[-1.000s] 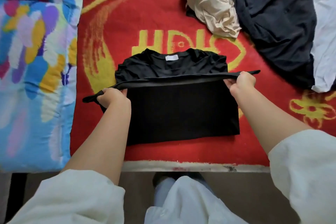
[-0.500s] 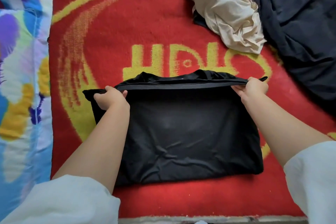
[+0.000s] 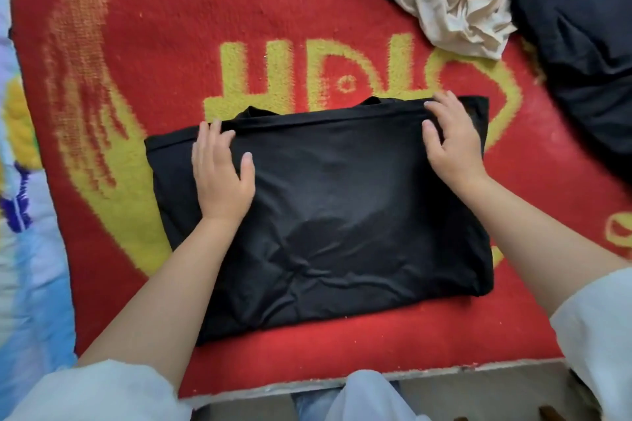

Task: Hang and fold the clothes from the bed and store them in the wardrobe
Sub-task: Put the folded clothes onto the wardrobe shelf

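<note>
A black shirt [image 3: 335,215] lies folded in half as a flat rectangle on the red and yellow blanket [image 3: 171,44] that covers the bed. My left hand [image 3: 220,171] rests flat on the shirt's upper left part, fingers spread. My right hand [image 3: 451,143] presses flat on the upper right corner, fingers apart, holding nothing. A bit of the collar peeks out past the far folded edge.
A crumpled beige garment [image 3: 451,0] lies at the far right, with a dark navy garment [image 3: 581,44] beside it. A colourful blue quilt [image 3: 24,249] runs along the left side. The bed's near edge [image 3: 410,376] is right in front of me.
Both hands brought the shirt's lower half up over the collar, let go of the hem, and now lie flat on the folded shirt.
</note>
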Demonstrator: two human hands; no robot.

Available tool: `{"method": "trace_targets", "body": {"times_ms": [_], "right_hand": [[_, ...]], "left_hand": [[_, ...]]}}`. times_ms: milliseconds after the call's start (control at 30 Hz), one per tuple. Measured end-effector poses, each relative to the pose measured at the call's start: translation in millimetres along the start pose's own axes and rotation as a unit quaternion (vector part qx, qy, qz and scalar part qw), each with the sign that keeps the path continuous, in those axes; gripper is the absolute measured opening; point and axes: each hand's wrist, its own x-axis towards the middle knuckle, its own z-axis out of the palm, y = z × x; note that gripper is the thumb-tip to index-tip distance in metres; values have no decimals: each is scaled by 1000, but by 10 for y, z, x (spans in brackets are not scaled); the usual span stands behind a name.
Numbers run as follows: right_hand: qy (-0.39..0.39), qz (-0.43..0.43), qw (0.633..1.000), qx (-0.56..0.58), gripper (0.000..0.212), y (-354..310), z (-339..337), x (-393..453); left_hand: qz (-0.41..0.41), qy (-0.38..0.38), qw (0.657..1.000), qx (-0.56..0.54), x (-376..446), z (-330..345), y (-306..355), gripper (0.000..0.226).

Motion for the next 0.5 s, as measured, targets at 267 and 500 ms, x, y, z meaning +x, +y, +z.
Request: {"method": "trace_targets", "body": {"times_ms": [267, 500], "right_hand": [[-102, -182, 954, -215, 40, 186, 474, -1611], [-198, -82, 945, -248, 43, 327, 291, -2239]], "left_hand": [[150, -156, 938, 272, -1371, 320, -147, 50], [10, -176, 944, 278, -2126, 74, -431, 51]]}}
